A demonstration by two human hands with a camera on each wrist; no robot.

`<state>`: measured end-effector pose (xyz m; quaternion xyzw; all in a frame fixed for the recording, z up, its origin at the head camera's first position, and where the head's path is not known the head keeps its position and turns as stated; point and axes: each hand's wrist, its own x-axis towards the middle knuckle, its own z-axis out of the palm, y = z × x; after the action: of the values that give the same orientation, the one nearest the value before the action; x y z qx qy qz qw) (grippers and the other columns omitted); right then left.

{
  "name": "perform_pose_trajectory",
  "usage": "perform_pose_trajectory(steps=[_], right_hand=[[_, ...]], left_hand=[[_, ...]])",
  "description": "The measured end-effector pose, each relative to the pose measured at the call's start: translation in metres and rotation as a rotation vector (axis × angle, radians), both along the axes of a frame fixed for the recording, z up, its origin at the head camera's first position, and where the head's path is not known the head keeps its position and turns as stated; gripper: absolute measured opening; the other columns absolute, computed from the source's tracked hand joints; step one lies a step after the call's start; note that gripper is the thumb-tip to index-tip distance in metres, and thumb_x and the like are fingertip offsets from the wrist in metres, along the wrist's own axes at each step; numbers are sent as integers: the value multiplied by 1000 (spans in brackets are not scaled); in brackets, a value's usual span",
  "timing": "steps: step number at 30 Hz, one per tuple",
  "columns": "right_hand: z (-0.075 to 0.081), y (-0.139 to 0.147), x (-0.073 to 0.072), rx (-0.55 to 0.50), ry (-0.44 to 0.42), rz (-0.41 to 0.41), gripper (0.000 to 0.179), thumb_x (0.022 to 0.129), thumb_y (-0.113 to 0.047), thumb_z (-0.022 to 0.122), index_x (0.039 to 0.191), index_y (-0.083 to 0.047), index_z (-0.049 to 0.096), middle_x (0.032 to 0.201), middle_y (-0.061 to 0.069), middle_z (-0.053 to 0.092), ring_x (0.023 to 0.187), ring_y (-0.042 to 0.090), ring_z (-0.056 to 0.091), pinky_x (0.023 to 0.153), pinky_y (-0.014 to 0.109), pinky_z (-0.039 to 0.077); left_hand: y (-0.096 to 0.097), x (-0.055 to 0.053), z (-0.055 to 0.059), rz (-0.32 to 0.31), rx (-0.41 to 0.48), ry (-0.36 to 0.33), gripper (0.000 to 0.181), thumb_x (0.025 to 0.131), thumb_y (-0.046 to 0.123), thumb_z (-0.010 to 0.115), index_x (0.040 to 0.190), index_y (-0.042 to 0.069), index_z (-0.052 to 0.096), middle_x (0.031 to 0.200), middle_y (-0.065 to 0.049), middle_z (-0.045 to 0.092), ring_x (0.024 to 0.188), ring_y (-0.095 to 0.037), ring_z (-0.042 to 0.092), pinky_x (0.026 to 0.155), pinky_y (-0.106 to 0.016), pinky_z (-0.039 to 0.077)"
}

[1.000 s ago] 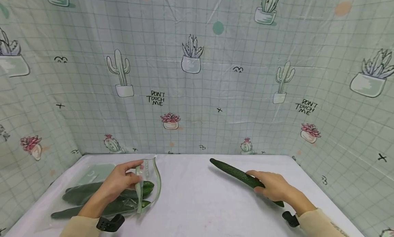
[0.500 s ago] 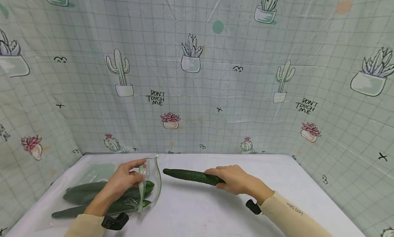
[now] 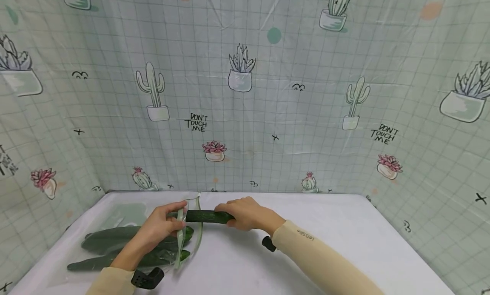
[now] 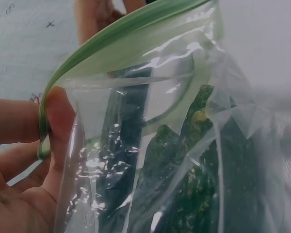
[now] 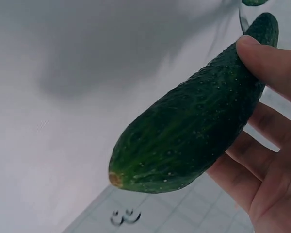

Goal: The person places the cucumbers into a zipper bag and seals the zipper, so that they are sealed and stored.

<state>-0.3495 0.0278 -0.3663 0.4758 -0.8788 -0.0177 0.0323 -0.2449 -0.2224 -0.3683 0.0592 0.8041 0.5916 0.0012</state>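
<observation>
In the head view a clear zip bag (image 3: 181,244) with a green-edged mouth lies at the left, its mouth facing right. My left hand (image 3: 158,227) pinches one side of that mouth between thumb and fingers and keeps it apart from the other side. Two dark green cucumbers lie inside, an upper one (image 3: 107,239) and a lower one (image 3: 89,263). My right hand (image 3: 245,214) grips another cucumber (image 3: 206,216) near one end. Its far end is inside the bag mouth, partly behind my left fingers. The right wrist view shows the gripped cucumber's blunt end (image 5: 150,160).
A white table (image 3: 306,244) carries everything. Behind and beside it hangs a grid-patterned curtain (image 3: 245,116) printed with cacti. A pale green panel (image 3: 124,214) shows on the bag's far part.
My right hand has carried the cucumber leftward from the table's right side, levelling it, and its leading end has entered the bag mouth. My left hand stays on the bag's edge.
</observation>
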Motion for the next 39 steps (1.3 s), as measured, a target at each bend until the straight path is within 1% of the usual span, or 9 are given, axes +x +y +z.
perform_pose_trajectory(steps=[6, 8, 10, 13, 17, 21, 27, 35, 39], right_hand=[[-1, -36, -5, 23, -15, 3, 45, 88, -30, 70, 129, -33, 54, 112, -12, 64, 88, 8, 60, 70, 29, 47], [-1, -46, -4, 30, -11, 10, 42, 87, -29, 71, 127, -33, 56, 108, -12, 65, 85, 8, 59, 69, 29, 47], [-1, -55, -4, 31, -10, 17, 40, 87, -28, 72, 123, -33, 57, 104, -14, 65, 82, 7, 58, 68, 29, 47], [-4, -65, -5, 28, -43, 3, 37, 86, -29, 73, 120, -32, 58, 101, -14, 65, 82, 6, 58, 70, 29, 47], [-11, -70, -7, 30, -119, -48, 38, 85, -35, 73, 120, -30, 58, 100, -11, 64, 85, 7, 58, 73, 31, 47], [-17, -69, -10, 25, -174, -89, 40, 84, -39, 73, 120, -28, 58, 105, -10, 63, 92, 8, 58, 78, 31, 47], [-18, -56, -10, 9, -177, -93, 48, 81, -40, 76, 123, -26, 59, 106, -8, 63, 96, 8, 58, 81, 30, 48], [-23, -30, -7, -33, -208, -103, 49, 83, -34, 76, 128, -27, 58, 110, -8, 64, 104, 11, 57, 84, 33, 48], [-25, -23, -5, -52, -219, -124, 48, 83, -29, 76, 128, -26, 58, 110, -6, 64, 102, 11, 58, 85, 32, 48]], left_hand=[[1, 0, -1, 0, 15, -15, 60, 90, -6, 58, 145, -2, 36, 143, -28, 37, 85, -25, 63, 68, -38, 52], [1, 0, -2, -3, 21, -23, 61, 90, -5, 58, 146, -2, 35, 142, -28, 37, 87, -25, 63, 69, -38, 53], [2, 1, -2, 9, 27, -30, 61, 90, -5, 58, 146, -1, 36, 141, -27, 38, 86, -24, 63, 69, -37, 53], [2, 0, -3, 12, 31, -24, 60, 90, -4, 59, 146, -1, 36, 140, -27, 38, 84, -22, 62, 70, -37, 53], [2, -1, -4, 27, 25, -27, 60, 90, -5, 59, 145, -1, 37, 140, -28, 39, 84, -22, 63, 69, -38, 53], [3, -1, -4, 41, 23, -39, 59, 90, -5, 59, 145, -1, 38, 140, -27, 39, 86, -24, 63, 69, -39, 53], [3, 0, -4, 43, 27, -35, 59, 90, -6, 58, 145, -1, 38, 139, -27, 40, 89, -26, 63, 70, -39, 54], [2, 1, -3, 44, 34, -39, 59, 89, -6, 59, 144, -2, 38, 140, -29, 39, 87, -25, 64, 69, -39, 54], [1, 1, -3, 39, 38, -42, 59, 90, -6, 59, 145, -2, 38, 142, -29, 35, 89, -26, 64, 70, -39, 54]])
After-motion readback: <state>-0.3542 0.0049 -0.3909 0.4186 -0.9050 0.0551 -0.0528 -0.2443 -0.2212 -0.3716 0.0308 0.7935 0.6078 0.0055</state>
